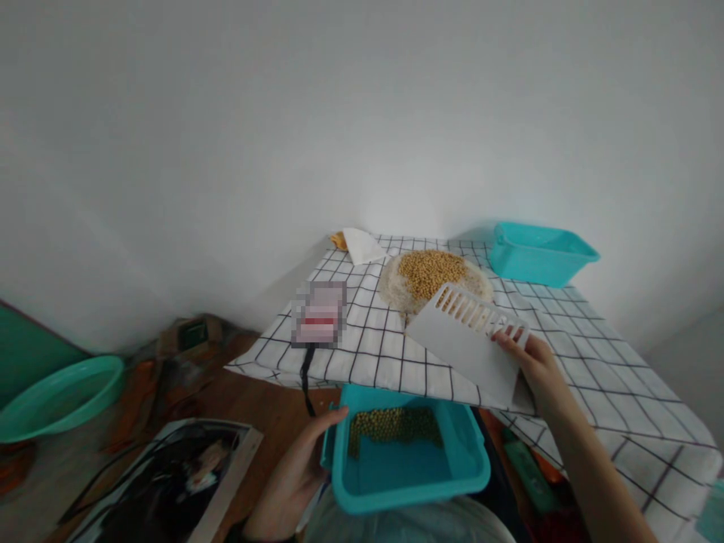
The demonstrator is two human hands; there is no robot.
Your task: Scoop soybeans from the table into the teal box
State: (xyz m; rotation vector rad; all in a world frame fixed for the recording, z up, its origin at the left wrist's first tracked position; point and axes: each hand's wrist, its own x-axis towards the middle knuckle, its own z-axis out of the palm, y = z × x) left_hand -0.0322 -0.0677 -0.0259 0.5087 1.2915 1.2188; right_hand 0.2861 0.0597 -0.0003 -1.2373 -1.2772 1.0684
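My left hand (314, 456) grips the left rim of a turquoise plastic bin (407, 494), which sits at my lap below the table's front edge. Small greenish-brown beans (396, 424) lie along its far side. In my right hand (532, 366) is a white plastic board with a row of slots (464, 335) along its far edge. That board is tilted over the front of the table, its far corner near a pile of yellow soybeans (433, 270). The soybeans rest on a bed of pale grains (393, 285) on the checked tablecloth (373, 358).
Another turquoise bin (529, 260) stands at the table's back right. A white cloth or paper (362, 246) lies at the back left, and a blurred-out card with a black strap (306, 377) nearer me. On the floor are a green basin (62, 396) and a picture panel (170, 483).
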